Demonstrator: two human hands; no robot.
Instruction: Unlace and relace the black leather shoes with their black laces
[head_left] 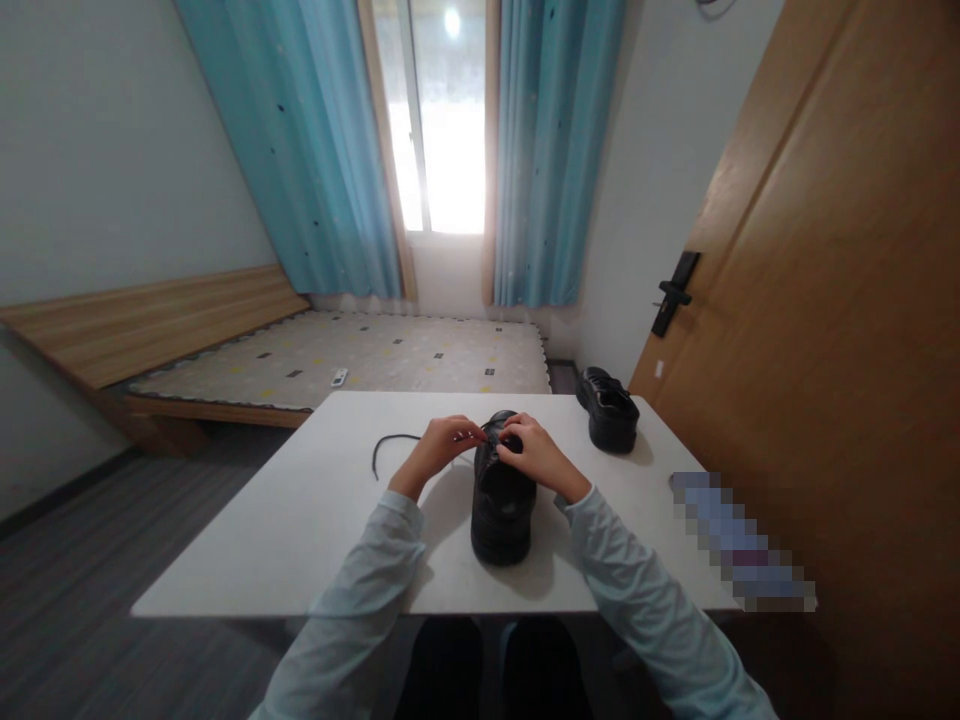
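A black shoe [502, 525] stands upright on the white table, its heel towards me and its toe pointing away. My left hand [444, 445] reaches in from the left, its fingers pinched at the lacing over the shoe's tongue. From the other side my right hand [538, 452] bends over the same lacing, thumb and fingertips closed together there. The fingertips of both hands nearly meet on the shoelace [376, 455], whose loose dark end curves across the table left of my left hand. The exact grip on the lace is small and partly hidden by the fingers.
A second black shoe [611, 420] sits at the far right of the white table [270, 540]. A blurred bluish item [739, 545] lies along the right edge. Beyond are a bed [405, 350] with a white remote [340, 377], and a wooden door [832, 300] on the right.
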